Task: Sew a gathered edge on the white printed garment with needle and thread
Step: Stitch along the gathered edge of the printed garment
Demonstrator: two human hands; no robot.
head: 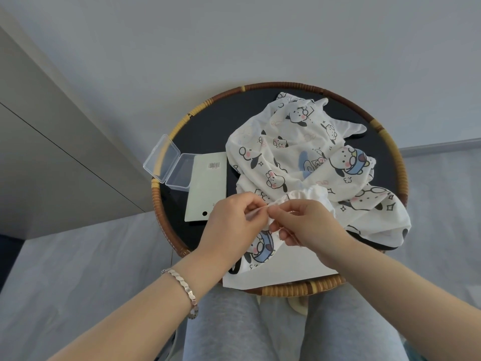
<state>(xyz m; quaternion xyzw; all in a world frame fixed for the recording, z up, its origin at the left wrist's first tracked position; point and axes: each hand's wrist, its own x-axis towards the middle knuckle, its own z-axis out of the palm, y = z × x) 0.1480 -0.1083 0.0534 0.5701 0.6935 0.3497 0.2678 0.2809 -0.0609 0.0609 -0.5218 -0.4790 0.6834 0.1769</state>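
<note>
Here we are, low in the middle of the frame, and both hands meet over the work. The left hand [231, 220] pinches the gathered edge [302, 195] between thumb and forefinger. The right hand [309, 225] is curled too, its fingertips nipping that same edge right against the left. We cannot make out needle or thread between them. The garment [299, 152] sprawls over the right half of the round table [400, 173], with one fold drooping toward the near rim.

What do we worry about? With the fingers this tight together, a needle pushed through blind could prick a fingertip. A hard tug could snap the thread or bunch the gathers unevenly. That drooping fold could drag the whole piece off.

Any writing? At centre left, beside the open clear box [166, 162], the pale card [205, 188] carries a barcode [214, 165], its digits too small to read. We spot no brand.
</note>
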